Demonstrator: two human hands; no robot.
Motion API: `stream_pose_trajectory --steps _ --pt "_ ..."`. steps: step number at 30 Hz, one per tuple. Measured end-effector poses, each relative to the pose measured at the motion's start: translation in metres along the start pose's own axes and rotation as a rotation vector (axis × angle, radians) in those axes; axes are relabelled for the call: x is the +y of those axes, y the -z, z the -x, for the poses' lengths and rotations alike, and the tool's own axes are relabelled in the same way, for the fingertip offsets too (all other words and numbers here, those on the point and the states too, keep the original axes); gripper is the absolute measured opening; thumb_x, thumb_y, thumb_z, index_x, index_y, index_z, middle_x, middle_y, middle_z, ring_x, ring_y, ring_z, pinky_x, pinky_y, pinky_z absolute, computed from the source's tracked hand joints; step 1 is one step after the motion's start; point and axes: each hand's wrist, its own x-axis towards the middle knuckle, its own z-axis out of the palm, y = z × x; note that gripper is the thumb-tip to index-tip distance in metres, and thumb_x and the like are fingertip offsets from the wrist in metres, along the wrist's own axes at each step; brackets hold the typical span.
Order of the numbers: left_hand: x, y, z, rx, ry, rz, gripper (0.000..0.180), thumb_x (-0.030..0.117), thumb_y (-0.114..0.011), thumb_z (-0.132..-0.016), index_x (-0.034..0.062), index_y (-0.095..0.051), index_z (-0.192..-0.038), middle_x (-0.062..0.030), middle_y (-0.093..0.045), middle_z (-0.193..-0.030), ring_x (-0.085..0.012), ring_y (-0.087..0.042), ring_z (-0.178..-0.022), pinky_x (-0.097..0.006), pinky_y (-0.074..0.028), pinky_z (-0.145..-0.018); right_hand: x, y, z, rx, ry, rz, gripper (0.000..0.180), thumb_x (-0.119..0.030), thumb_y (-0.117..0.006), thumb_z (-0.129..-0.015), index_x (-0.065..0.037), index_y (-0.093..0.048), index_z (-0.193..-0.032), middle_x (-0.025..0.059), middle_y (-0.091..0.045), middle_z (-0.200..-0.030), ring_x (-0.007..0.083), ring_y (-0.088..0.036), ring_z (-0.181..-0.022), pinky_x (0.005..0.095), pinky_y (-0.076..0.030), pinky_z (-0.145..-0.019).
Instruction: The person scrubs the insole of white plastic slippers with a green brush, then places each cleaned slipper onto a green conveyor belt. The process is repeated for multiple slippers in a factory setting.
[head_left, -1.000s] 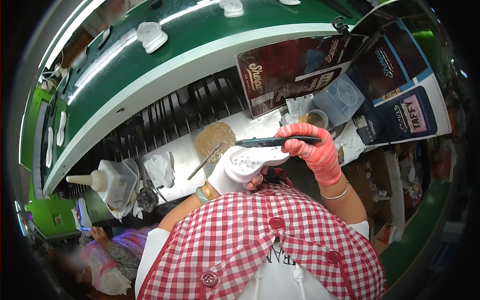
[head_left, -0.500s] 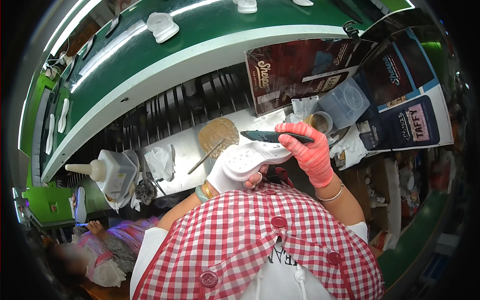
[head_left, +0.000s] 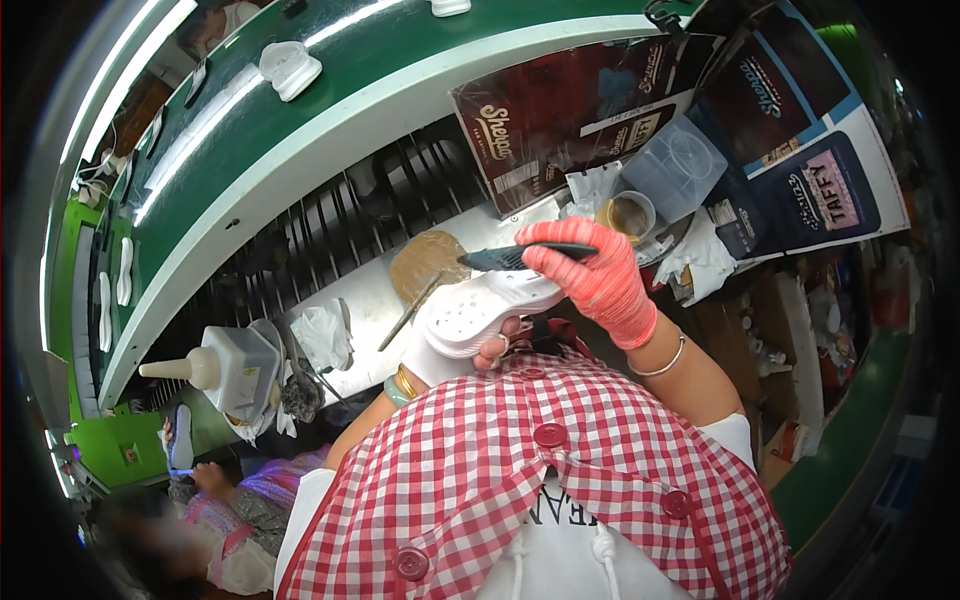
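Note:
A white clog-shaped shoe [head_left: 462,322] with small round holes is in my left hand [head_left: 490,348]. That hand wears white fabric, and its bare fingertips curl round the shoe's near side. My right hand [head_left: 603,285], in a coral knitted glove, is closed on a dark, flat, tapered piece with a textured face [head_left: 500,258]. The piece lies just above the shoe's far edge; whether they touch I cannot tell. Close beyond the shoe is a round brown pad [head_left: 420,262], with a thin stick [head_left: 408,312] across its near edge.
At left stands a white squeeze bottle [head_left: 235,372] with a long nozzle. Beyond my right hand are a small cup [head_left: 628,215], a clear plastic tub [head_left: 672,168] and printed cardboard [head_left: 560,125]. A green conveyor [head_left: 370,55] carries pale shoe parts. Another person sits at lower left.
The whole view has shifted slightly, so the bench things appear further left or higher. Both hands keep their hold, and the dark piece stays over the shoe.

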Motion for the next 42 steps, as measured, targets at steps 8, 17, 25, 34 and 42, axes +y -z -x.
stream_pose_trajectory --steps 8,17,25,34,42 --pt "0.0 -0.008 0.006 -0.002 0.012 0.102 0.06 0.041 -0.036 -0.093 -0.0018 -0.03 -0.134 -0.0271 -0.049 -0.1 -0.0361 -0.058 -0.069 -0.04 -0.051 -0.051 0.006 0.014 -0.008 -0.047 -0.065 0.069 0.017 -0.006 -0.066 -0.082 0.002 -0.065 -0.097 0.0065 -0.066 -0.093 0.0117 -0.061 -0.086 0.0233 -0.048 -0.077" --pt "-0.006 -0.02 0.01 0.134 -0.097 -0.079 0.053 0.04 -0.033 -0.093 0.0003 -0.039 -0.129 -0.0246 -0.053 -0.096 -0.0309 -0.058 -0.066 -0.034 -0.051 -0.047 0.008 0.022 -0.012 -0.045 -0.156 0.135 0.016 -0.003 -0.065 -0.082 0.002 -0.065 -0.096 0.0071 -0.066 -0.091 0.0086 -0.06 -0.083 0.0226 -0.049 -0.075" --pt "-0.012 -0.031 0.009 0.271 -0.185 -0.232 0.053 0.043 -0.033 -0.092 0.0009 -0.046 -0.121 -0.0172 -0.054 -0.089 -0.0255 -0.056 -0.064 -0.031 -0.05 -0.047 0.013 0.017 -0.009 -0.024 0.112 0.497 0.018 -0.007 -0.068 -0.078 0.003 -0.065 -0.094 0.0121 -0.066 -0.086 0.0163 -0.064 -0.077 0.0257 -0.05 -0.069" --pt "-0.015 -0.024 0.01 0.391 -0.269 -0.489 0.056 0.048 -0.031 -0.091 0.0003 -0.052 -0.113 -0.0149 -0.06 -0.086 -0.0232 -0.059 -0.069 -0.031 -0.05 -0.057 0.026 0.013 -0.003 0.178 0.294 0.59 0.015 -0.006 -0.068 -0.077 0.001 -0.065 -0.09 0.0142 -0.066 -0.081 0.0236 -0.064 -0.071 0.0277 -0.05 -0.062" --pt "-0.012 -0.014 0.008 0.222 -0.219 -0.522 0.053 0.046 -0.036 -0.092 0.0012 -0.05 -0.118 -0.0162 -0.061 -0.094 -0.0241 -0.061 -0.082 -0.035 -0.051 -0.074 0.03 0.001 0.003 0.305 0.457 0.471 0.013 0.003 -0.064 -0.076 0.002 -0.063 -0.089 0.0145 -0.065 -0.08 0.0196 -0.064 -0.069 0.0274 -0.05 -0.062"
